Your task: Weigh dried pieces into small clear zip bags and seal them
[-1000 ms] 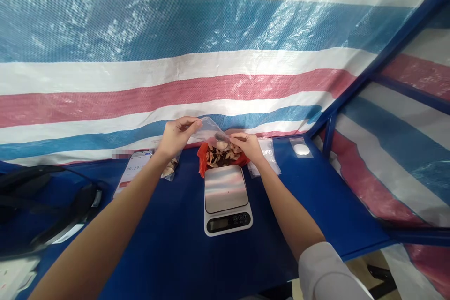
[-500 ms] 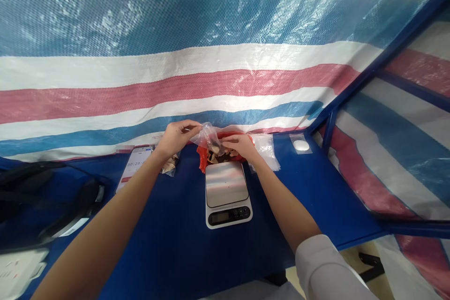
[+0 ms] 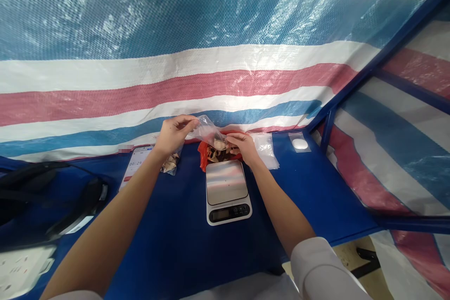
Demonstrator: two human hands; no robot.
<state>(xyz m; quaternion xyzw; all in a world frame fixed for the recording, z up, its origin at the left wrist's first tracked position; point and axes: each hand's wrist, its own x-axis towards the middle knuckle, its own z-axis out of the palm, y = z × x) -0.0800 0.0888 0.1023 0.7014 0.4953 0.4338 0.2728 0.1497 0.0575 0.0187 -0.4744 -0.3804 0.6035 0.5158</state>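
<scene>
My left hand (image 3: 175, 135) pinches one end of a clear plastic bag (image 3: 207, 127) between thumb and fingers. The bag slants down to the right, with pale dried pieces (image 3: 220, 144) showing at its lower end. At that lower end, my right hand (image 3: 243, 144) has its fingertips closed on the bag. Beneath both lies a red plastic bag (image 3: 203, 155), spread around dark and pale dried pieces. Directly in front of it stands a white kitchen scale (image 3: 227, 183) with a bare steel plate; its display shows no readable figure.
Left of the red bag are a filled clear bag (image 3: 170, 164) and a phone (image 3: 135, 161) running a timer. Clear bags (image 3: 266, 151) and a white rounded object (image 3: 300, 144) lie to the right. A black strapped device (image 3: 79, 208) and white power strip (image 3: 26, 267) occupy the left.
My left hand has shifted slightly left and up, stretching the clear bag out more. The pale pieces now show more plainly beside my right fingers. The view has tilted slightly.
</scene>
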